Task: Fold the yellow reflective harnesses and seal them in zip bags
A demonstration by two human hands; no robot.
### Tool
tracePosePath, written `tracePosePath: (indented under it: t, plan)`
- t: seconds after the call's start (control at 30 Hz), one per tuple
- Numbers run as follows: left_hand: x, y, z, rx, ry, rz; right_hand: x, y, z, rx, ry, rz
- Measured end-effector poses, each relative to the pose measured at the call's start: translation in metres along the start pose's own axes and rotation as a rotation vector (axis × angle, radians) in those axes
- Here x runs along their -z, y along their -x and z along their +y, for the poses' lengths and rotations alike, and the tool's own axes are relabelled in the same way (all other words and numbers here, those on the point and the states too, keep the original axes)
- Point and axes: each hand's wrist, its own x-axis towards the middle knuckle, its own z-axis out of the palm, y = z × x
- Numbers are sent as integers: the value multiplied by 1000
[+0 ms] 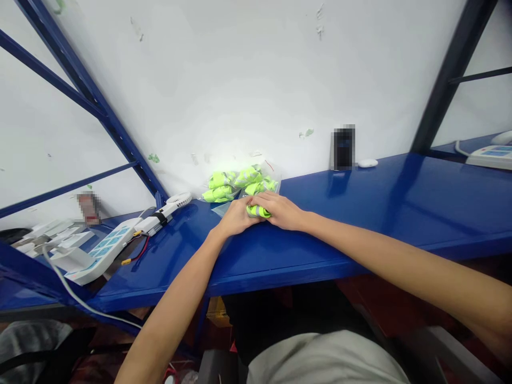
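Note:
Between my two hands is a rolled-up reflective vest [258,211], fluorescent yellow-green with a grey stripe. My left hand [238,215] wraps it from the left, its fingers partly hidden. From the right, my right hand [282,209] lies over the top of the roll with its fingers bent round it. Both rest low over the blue shelf. Just behind them, against the wall, several similar yellow-green rolls [218,193] sit in clear plastic bags. A flat clear bag [220,209] lies partly under my left hand.
To the left are a white power strip [114,242] with plugged-in adapters, a small white fan [178,199] and a red-black cable [138,256]. A blurred dark upright object [344,149] and a white case [368,163] stand at the back right. Blue posts [120,144] frame the shelf [360,213].

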Motion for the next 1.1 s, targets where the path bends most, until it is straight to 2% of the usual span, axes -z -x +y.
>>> tracePosePath:
  t: [0.27, 0.47, 0.57, 0.83, 1.0, 1.1]
  plan:
    - [3, 0, -11, 21, 78, 0, 13, -3, 3, -122, -170, -16]
    - [0, 3, -15, 20, 109, 58, 14, -5, 7, -173, -169, 178]
    - [-1, 4, -12, 0, 72, 72, 9, -4, 7, -190, -128, 171]
    - [-1, -1, 1, -75, -120, 66, -3, -3, 4, -110, -51, 176]
    - [2, -2, 7, -157, -166, 15, -8, -5, -1, -274, -97, 286]
    - [4, -3, 8, -172, -147, 16, -6, -7, 0, -321, -163, 291]
